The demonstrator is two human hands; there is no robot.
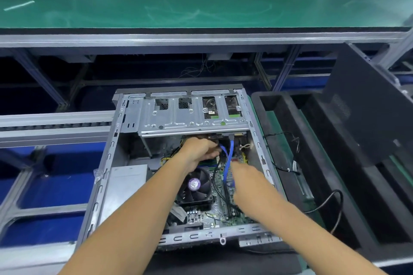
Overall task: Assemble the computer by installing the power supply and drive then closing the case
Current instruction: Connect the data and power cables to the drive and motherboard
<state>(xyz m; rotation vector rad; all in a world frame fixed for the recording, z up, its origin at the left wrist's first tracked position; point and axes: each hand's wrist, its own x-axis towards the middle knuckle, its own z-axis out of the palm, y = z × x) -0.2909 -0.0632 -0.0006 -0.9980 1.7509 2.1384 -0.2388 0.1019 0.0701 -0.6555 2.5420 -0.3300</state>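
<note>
- The power supply [129,176], a grey box, sits in the near-left corner of the open computer case [105,163], left of both hands; its long axis runs from the viewer toward the far end of the case.
- The case lies on its side with the open face up, its long axis running away from the viewer, the drive cage [192,114] at the far end.
- The CPU fan [196,185] lies just under the left forearm, nearer than the left hand.
- The left hand [199,149] reaches in below the near edge of the drive cage, fingers curled around a dark connector at the end of the cables; the exact hold is partly hidden.
- The blue cable [229,161] runs from just right of the left hand's fingers down toward the right hand, roughly along the case's long axis.
- The right hand [245,183] is over the motherboard [221,212], blurred; whether it pinches the blue cable cannot be told.
- The black side panel [366,105] leans upright, well to the right of both hands.
</note>
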